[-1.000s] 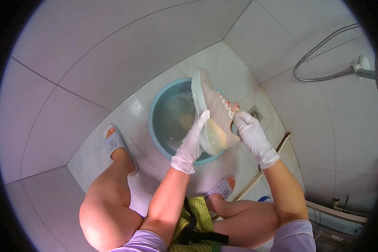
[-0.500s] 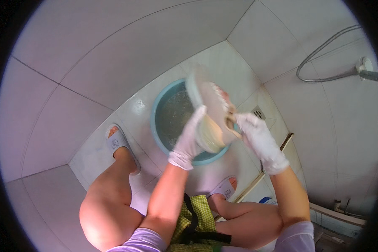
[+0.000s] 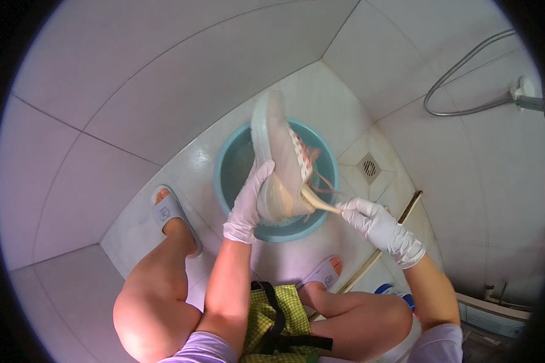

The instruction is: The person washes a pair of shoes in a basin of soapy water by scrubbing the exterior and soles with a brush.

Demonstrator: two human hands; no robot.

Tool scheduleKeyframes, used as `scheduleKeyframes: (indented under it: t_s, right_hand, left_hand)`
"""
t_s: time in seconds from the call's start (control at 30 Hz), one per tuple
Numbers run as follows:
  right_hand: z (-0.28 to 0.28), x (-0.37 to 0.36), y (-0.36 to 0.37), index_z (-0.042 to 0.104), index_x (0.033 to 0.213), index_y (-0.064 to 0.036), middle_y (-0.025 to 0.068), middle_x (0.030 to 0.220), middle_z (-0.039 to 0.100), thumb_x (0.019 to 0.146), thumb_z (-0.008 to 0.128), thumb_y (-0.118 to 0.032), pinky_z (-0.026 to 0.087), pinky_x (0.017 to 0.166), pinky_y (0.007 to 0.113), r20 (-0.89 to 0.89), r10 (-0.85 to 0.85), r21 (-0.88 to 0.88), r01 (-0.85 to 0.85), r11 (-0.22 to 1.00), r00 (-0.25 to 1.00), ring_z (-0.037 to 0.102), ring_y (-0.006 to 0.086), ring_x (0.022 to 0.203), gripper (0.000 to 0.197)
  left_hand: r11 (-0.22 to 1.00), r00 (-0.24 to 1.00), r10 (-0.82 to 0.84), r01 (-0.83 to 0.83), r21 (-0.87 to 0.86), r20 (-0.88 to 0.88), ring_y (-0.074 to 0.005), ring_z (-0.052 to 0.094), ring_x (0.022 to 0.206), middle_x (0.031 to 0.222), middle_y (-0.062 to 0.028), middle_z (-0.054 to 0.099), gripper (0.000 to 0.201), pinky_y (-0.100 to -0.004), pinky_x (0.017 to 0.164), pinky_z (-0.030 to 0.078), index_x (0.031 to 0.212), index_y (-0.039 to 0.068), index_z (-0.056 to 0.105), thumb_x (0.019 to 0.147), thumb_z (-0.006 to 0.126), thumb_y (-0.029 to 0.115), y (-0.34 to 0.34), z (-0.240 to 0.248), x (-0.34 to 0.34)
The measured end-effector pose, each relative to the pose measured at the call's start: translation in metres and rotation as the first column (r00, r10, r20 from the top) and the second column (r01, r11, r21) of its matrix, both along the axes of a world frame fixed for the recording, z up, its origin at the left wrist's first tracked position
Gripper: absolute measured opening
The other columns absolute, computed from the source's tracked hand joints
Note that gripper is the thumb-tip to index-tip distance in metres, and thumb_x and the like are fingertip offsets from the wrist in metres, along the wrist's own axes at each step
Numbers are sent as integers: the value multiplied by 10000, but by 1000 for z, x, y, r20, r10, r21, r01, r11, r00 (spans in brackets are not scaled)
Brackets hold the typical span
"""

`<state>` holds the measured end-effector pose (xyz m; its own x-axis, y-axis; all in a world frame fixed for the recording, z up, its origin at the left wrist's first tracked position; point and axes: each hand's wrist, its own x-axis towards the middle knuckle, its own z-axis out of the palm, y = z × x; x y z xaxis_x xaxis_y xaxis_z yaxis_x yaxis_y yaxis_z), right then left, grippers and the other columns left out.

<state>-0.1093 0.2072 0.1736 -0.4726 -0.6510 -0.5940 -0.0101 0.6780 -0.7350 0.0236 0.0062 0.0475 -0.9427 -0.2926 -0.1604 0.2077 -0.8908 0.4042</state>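
Observation:
A pale sneaker [image 3: 283, 148] with white and pinkish laces is tilted over a light-blue basin [image 3: 330, 166]. Its toe points away from me, and its sole faces left. My left hand [image 3: 251, 196], in a white glove, grips the sneaker along the sole near the heel. In its own white glove, my right hand [image 3: 375, 230] pinches the end of a slim beige brush handle [image 3: 324, 202]. The handle's other end goes into the shoe's opening, so any bristles are hidden. Cloudy water [image 3: 236, 166] shows inside the basin, partly covered by the shoe.
A square floor drain [image 3: 369, 169] lies right of the basin. A metal shower hose [image 3: 466, 112] hangs on the right wall. My slippered feet flank the basin, one in the left slipper [image 3: 171, 209]. A blue-and-white container [image 3: 395, 293] stands near my right knee.
The sneaker has moved left and turned more upright, toe away from me. My left hand has shifted left; my right hand has drawn back toward me, making the beige handle more visible.

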Motion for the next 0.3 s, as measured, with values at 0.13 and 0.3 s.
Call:
scheduleKeyframes:
  t_s: [0.13, 0.3]
  right_hand:
    - [-17, -38, -3, 652, 1128, -69, 36, 792, 593, 966, 564, -347, 487, 613, 237, -56, 88, 10, -87, 996, 995, 556, 92, 672, 334]
    - [-63, -69, -17, 633, 1224, -100, 37, 722, 582, 940, 529, -511, 486, 584, 249, 343, 282, 163, -353, 921, 896, 547, 98, 634, 510]
  left_hand:
    - [831, 916, 254, -42, -555, 310, -178, 451, 1258, 1380, -89, 457, 718, -323, 1055, 365, 1480, 57, 258, 915, 625, 306, 18, -22, 1]
    - [808, 917, 125, 127, -575, 378, -187, 364, 1334, 1445, -107, 393, 865, -328, 1120, 264, 1519, 76, 146, 870, 696, 233, 6, -15, 14]
